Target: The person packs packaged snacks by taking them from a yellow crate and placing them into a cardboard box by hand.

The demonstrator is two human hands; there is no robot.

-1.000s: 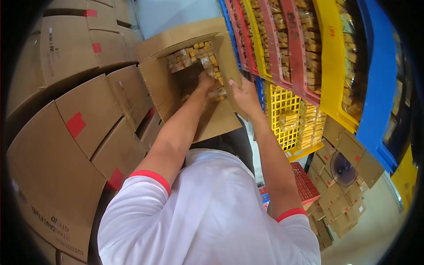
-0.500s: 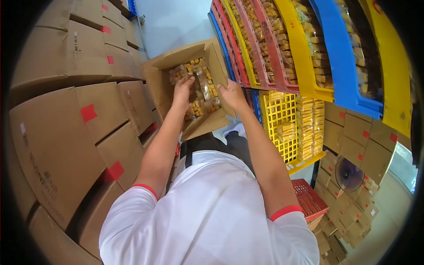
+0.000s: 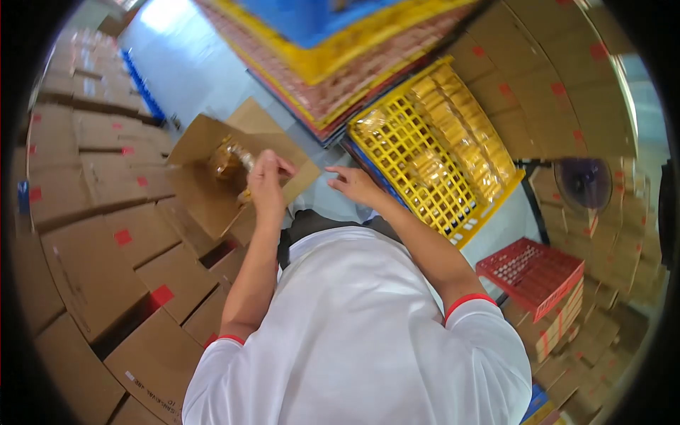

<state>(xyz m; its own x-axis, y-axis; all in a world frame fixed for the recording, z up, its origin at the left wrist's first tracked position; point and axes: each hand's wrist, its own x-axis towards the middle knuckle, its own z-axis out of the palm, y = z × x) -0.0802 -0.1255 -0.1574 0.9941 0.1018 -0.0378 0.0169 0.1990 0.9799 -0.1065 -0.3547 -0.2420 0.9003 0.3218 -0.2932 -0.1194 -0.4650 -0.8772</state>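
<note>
A cardboard box [image 3: 198, 188] stands open and tilted at the left, its flaps spread. Inside it are clear packets of small yellow-brown pieces [image 3: 230, 159]. My left hand [image 3: 266, 185] hovers over the box's near side with its fingers loosely bent, and nothing shows in it. Just past the right flap, my right hand [image 3: 356, 187] is in the air, fingers apart and holding nothing. Beside it on the right is a yellow plastic crate [image 3: 425, 163] with rows of yellow packets [image 3: 464, 131].
Stacked crates [image 3: 333, 71] rise at the top, close to the box. Closed cartons [image 3: 92, 276] fill the left side. A red crate [image 3: 531, 273] sits on boxes at the right, below a fan [image 3: 583, 183]. More cartons [image 3: 545, 78] are stacked at the upper right.
My left hand has come up out of the box and my right hand has let go of its flap. The view has turned rightward, bringing the yellow crate nearer the middle.
</note>
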